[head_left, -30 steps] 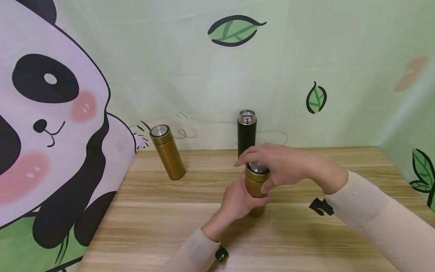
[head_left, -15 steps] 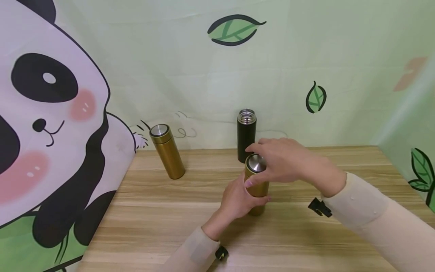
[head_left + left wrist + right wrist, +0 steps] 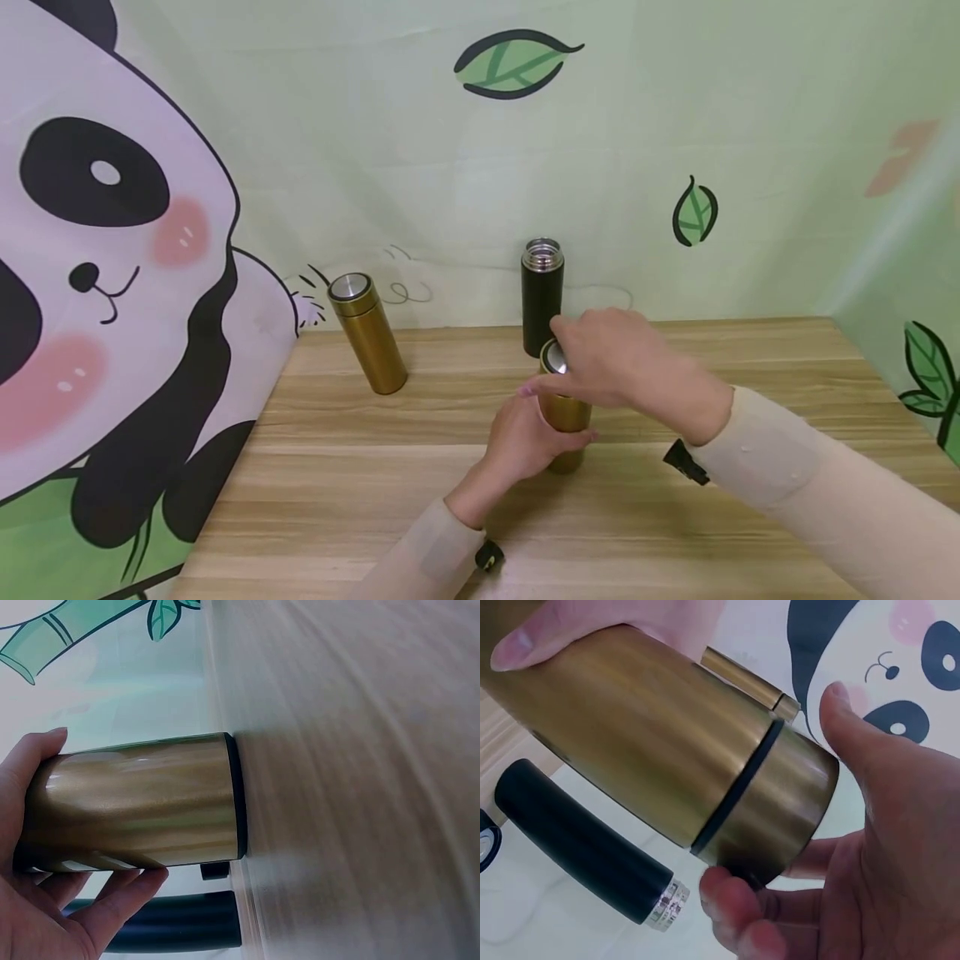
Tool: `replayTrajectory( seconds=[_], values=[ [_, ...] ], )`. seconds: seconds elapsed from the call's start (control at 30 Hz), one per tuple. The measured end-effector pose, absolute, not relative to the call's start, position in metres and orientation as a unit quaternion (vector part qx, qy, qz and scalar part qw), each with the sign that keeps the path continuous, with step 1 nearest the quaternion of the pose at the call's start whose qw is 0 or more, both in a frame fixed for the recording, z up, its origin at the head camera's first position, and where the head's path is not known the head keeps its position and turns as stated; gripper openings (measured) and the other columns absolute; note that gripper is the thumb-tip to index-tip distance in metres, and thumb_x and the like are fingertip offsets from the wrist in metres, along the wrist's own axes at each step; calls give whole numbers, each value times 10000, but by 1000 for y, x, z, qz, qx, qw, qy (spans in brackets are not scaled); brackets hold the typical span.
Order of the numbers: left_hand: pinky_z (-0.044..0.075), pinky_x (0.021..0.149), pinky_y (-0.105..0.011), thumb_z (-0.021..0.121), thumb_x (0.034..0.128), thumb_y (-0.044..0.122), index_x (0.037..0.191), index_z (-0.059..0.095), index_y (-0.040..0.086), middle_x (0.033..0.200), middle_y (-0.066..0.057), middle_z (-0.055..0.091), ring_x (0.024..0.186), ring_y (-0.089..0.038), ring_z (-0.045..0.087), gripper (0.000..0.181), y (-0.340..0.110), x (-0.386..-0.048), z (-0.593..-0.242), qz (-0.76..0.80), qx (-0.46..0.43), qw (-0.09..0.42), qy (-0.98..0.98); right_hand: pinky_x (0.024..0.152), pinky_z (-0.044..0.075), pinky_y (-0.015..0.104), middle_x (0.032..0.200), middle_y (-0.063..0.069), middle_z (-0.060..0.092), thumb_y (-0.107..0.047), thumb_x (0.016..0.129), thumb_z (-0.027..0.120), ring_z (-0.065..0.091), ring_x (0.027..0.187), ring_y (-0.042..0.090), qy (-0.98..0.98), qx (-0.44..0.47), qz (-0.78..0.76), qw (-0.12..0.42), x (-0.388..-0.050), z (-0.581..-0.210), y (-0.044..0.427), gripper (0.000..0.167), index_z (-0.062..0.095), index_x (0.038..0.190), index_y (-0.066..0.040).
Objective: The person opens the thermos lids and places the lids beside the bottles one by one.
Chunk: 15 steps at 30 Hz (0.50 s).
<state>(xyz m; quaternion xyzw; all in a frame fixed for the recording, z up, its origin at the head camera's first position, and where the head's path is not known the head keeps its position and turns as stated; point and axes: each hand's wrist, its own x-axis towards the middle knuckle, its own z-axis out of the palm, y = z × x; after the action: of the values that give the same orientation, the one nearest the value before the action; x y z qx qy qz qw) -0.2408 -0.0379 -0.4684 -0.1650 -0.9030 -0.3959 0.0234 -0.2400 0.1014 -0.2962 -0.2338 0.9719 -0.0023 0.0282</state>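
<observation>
Gold bottle [image 3: 567,412] stands upright on the wooden table [image 3: 337,500] before the person, and both hands are at it. Nearest is the left hand [image 3: 521,437], its thumb and fingers wrapped around the body; its place is the same as one second ago. Above it, the right hand [image 3: 611,354] is what has changed: it has turned over the cap [image 3: 780,802], and the thumb, which lay on the front of the bottle half a second ago, now reaches across to its left edge. In the right wrist view the thumb stands apart from the cap while the curled fingers are close under it, so whether they clamp it I cannot tell. For the work in hand, I judge this as a turn about the cap, with the left hand keeping the body steady. The cap is not off; a dark ring [image 3: 739,791] shows between it and the body, but I cannot say if it is loosened.

Farther back, the black bottle [image 3: 542,308] stands unmoved, its metal neck [image 3: 543,250] uncovered. Well apart to the left, the second gold bottle [image 3: 372,346] is also unmoved and capped. Behind all is the pale green backdrop [image 3: 465,192]
</observation>
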Motion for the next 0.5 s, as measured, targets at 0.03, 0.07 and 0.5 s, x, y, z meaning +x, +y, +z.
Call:
replayTrajectory(
  seconds=[0.03,0.07,0.5],
  values=[
    [497,810,-311,877,772,518,1313,571,175,1091,51,693,967,-145,636,710,-38,-241,-469,-398,-166,24,-902,621,523,391,739,18,613,-806,835,627,608,681,212,973,-231,-4,25,-240,-297,100,758,632,1062,-83],
    [500,816,-314,877,771,516,1318,571,176,1101,50,694,974,-147,638,713,-38,-241,-469,-400,-166,24,-901,628,530,394,735,19,611,-802,836,630,608,678,212,973,-229,-4,22,-240,-298,100,761,633,1066,-77],
    [512,798,-310,874,763,555,1312,584,154,1115,19,715,952,-151,655,739,-39,-241,-468,-399,-155,11,-904,559,452,321,722,26,606,-633,888,717,579,640,198,974,-225,-25,12,-240,-303,98,562,636,989,-85]
  ],
)
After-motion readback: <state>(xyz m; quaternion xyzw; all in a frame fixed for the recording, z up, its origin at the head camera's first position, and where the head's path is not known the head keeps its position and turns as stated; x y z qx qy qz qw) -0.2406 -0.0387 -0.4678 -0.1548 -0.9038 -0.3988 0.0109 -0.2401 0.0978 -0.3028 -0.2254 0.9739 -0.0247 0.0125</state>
